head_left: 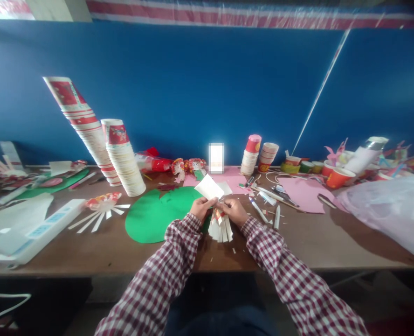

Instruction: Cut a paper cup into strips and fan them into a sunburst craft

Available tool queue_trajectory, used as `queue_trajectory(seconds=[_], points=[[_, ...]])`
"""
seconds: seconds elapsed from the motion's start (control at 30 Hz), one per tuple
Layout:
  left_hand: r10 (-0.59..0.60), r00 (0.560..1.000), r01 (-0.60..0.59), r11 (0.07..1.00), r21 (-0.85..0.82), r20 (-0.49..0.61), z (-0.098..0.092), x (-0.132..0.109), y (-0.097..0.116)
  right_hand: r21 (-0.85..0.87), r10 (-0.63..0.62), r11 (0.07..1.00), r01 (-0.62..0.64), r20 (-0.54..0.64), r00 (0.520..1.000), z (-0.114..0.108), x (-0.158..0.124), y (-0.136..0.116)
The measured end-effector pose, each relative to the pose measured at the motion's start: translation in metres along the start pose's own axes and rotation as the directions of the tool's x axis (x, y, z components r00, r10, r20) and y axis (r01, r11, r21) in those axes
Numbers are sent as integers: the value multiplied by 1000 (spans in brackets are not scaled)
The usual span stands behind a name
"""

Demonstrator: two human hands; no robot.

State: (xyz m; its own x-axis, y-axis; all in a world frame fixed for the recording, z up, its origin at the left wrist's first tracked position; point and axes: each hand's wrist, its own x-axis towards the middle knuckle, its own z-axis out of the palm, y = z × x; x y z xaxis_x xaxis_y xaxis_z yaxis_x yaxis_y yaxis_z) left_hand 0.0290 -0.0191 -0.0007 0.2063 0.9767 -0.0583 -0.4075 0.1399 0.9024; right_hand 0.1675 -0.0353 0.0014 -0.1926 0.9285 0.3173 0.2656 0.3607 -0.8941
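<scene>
Between my two hands is a paper cup cut into strips (221,229), its white strips fanned downward above the brown table (216,261). My left hand (201,208) is closed, pinching it from the left near the top. Closed on its other side is my right hand (237,211), with the fingertips of both hands almost meeting. White paper flaps (209,186) stick up above the fingers; whether they belong to the same cup I cannot tell. Left of my hands lies a large round green paper (147,219), and behind them a pink sheet (233,177).
Two tall stacks of paper cups (121,158) lean at left, near a strip-cut cup (104,210) and a long white box (49,231). Shorter cup stacks (251,156) stand behind. Pens (259,210) and scraps lie at right, beside pink paper (301,193) and a plastic bag (389,210).
</scene>
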Motion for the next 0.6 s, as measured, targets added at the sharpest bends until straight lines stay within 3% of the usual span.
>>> queue_trajectory(seconds=[0.13,0.23,0.4,0.6], points=[[49,996,-49,999,-2,80,-2,1,-3,-2,21,1000,-21,29,999,-1,1,0],[3,995,-7,999,41,103,-5,2,-1,-21,27,999,-26,83,996,-3,0,-1],[-103,995,103,992,77,4,-9,2,12,-63,47,997,-35,197,979,-3,-2,3],[-55,990,60,998,34,-128,-11,3,19,-116,35,993,-16,162,986,0,-1,5]])
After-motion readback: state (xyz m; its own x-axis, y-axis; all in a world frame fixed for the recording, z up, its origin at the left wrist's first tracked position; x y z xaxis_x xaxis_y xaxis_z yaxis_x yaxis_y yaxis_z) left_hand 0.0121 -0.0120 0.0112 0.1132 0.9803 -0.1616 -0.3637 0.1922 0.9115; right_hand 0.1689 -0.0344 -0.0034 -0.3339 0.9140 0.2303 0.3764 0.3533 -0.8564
